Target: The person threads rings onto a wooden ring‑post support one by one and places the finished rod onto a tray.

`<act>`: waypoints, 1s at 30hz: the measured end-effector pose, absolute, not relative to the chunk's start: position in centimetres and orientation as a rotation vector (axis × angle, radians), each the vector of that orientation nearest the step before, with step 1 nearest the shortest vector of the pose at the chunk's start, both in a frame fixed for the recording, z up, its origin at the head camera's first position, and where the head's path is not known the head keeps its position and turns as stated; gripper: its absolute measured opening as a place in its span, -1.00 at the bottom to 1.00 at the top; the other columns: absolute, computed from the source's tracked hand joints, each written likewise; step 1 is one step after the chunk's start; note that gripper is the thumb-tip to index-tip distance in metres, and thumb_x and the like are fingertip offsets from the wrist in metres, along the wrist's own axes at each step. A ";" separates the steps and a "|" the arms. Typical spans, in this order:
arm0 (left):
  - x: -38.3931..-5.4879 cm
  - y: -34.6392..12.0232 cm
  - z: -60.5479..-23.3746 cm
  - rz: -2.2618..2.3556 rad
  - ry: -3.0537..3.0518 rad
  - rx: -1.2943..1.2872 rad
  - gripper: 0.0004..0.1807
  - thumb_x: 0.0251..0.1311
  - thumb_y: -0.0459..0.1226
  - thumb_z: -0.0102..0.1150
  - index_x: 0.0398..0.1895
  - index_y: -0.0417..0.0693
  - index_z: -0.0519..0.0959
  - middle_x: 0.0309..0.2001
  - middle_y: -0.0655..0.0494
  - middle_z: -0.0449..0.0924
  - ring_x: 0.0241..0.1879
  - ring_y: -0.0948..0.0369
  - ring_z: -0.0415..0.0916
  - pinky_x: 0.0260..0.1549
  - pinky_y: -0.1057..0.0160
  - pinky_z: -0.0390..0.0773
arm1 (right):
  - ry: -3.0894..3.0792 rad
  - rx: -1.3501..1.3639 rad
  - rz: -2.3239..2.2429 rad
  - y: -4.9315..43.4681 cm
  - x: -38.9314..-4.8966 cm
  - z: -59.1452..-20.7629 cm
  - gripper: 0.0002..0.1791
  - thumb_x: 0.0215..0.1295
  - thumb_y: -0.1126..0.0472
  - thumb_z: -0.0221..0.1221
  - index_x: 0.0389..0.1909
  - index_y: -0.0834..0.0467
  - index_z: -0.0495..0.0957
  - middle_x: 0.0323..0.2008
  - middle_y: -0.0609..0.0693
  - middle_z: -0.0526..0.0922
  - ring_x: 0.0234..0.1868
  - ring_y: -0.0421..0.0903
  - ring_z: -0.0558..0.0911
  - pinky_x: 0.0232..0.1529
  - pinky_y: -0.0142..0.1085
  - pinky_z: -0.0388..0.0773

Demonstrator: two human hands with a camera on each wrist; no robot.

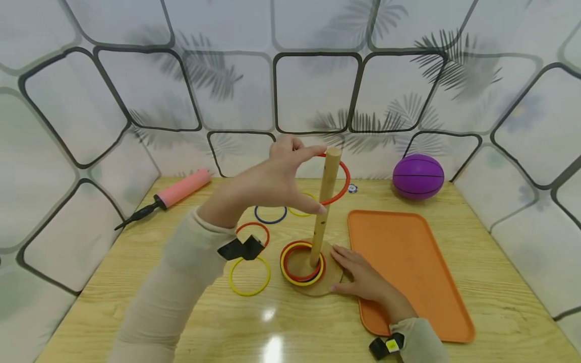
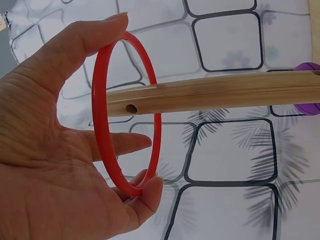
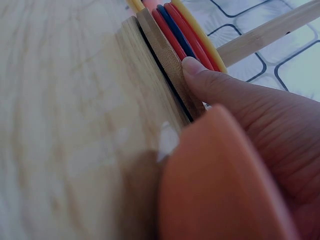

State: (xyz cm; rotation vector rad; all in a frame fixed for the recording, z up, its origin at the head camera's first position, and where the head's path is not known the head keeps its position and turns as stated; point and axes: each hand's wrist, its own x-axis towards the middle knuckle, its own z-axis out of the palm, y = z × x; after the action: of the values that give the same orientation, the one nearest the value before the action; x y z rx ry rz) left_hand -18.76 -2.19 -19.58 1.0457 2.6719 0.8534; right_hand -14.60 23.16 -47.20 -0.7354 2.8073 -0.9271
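My left hand, raised at the peg's upper end, holds a red ring between thumb and fingers. The ring is tilted around the top of the upright wooden peg. Below, several red, blue and yellow rings lie stacked around the foot of the peg, on its round wooden base. My right hand rests on the right side of that base, fingers and thumb spread. In the right wrist view, its thumb touches the base's edge beside the stacked rings.
An orange tray lies right of the base, under my right wrist. Loose on the table are yellow, red and blue rings. Farther back sit a pink hand pump, a purple ball and a small chip.
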 end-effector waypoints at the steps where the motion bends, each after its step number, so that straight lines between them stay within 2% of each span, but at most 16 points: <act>1: -18.8 -2.2 -19.8 0.855 2.670 1.046 0.07 -0.21 -0.05 0.52 0.45 0.11 0.15 0.00 0.00 0.02 0.05 0.06 -0.04 -0.06 0.14 0.28 | 2.806 -0.735 -0.929 23.2 -14.6 -47.2 -0.04 0.08 -0.15 0.31 0.39 0.27 0.18 0.42 0.18 0.11 0.41 0.20 0.06 0.33 0.14 -0.11; 14: -19.1 -2.2 -22.3 0.849 2.615 1.046 0.07 -0.17 -0.04 0.51 0.45 0.05 0.13 0.01 -0.03 0.04 0.05 0.04 -0.01 -0.06 0.12 0.29 | 2.809 -0.738 -0.926 23.3 -14.5 -47.1 -0.04 0.08 -0.13 0.32 0.38 0.29 0.18 0.42 0.20 0.11 0.41 0.21 0.06 0.33 0.15 -0.11; 24: -19.4 -2.9 -26.0 0.910 2.536 1.028 0.09 -0.16 -0.09 0.51 0.46 0.01 0.10 0.05 -0.08 0.03 0.07 0.01 0.00 -0.01 0.05 0.29 | 2.817 -0.734 -0.917 23.2 -14.6 -47.2 -0.03 0.08 -0.16 0.31 0.39 0.27 0.18 0.42 0.18 0.11 0.42 0.20 0.06 0.34 0.14 -0.12; 30: -19.7 -3.4 -28.5 0.947 2.511 1.024 0.08 -0.16 -0.08 0.51 0.46 0.03 0.11 0.01 -0.04 0.06 0.02 0.05 0.05 -0.08 0.12 0.29 | 2.820 -0.734 -0.906 23.2 -14.6 -47.2 -0.02 0.08 -0.19 0.29 0.40 0.26 0.17 0.42 0.18 0.11 0.42 0.19 0.06 0.34 0.14 -0.11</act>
State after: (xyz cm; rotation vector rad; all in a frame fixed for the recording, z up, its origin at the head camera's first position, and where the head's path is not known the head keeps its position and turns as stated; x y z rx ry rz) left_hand -19.74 -3.41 -28.48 1.0235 2.5114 0.9469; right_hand -14.62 23.16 -47.20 -0.7339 2.8195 -0.9058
